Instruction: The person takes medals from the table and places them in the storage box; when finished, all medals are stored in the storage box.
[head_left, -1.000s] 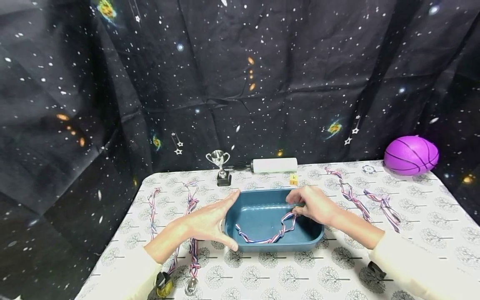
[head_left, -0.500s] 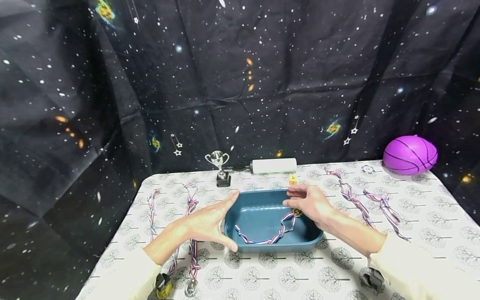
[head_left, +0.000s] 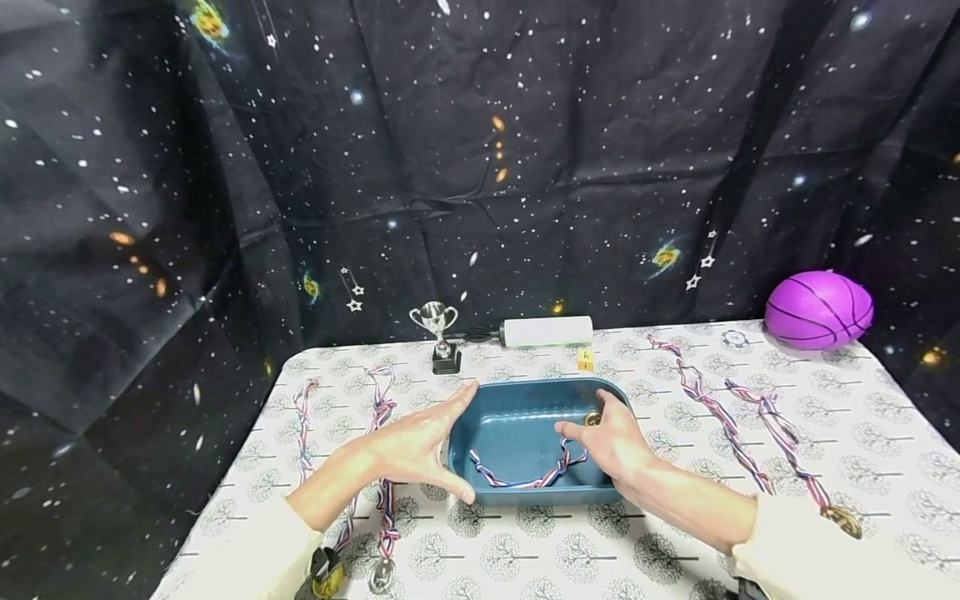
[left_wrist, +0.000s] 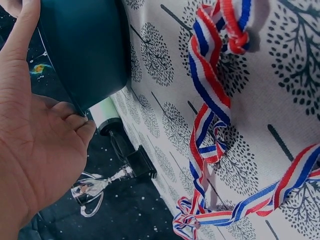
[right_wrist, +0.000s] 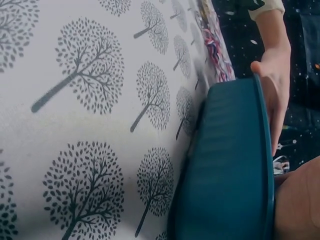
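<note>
A blue plastic bin (head_left: 536, 497) lies crosswise before me. My left hand (head_left: 420, 442) grips its left end, thumb at the near corner and fingers at the far one. In the left wrist view that hand's fingers (left_wrist: 75, 120) bend in against the rim. Inside the bin is a gold medal (head_left: 592, 418), its knotted red, white and blue ribbon (head_left: 525, 482) trailing along the near wall. My right hand (head_left: 618, 442) is over the bin's right end, thumb and forefinger spread apart with nothing between them, overlapping part of the ribbon.
More ribboned medals lie on both sides: a silver one (head_left: 382, 575) and a gold one (head_left: 327, 581) at left, a bronze-coloured one (head_left: 843, 521) at right. Behind the bin stand a trophy cup (head_left: 442, 333), a white cylinder (head_left: 547, 331), a yellow letter block (head_left: 586, 359) and a purple ball (head_left: 819, 310).
My right hand has let go of the medal in the bin, opened its fingers and shifted toward me. The bronze-coloured medal at right has come into view. The left hand keeps its place.
</note>
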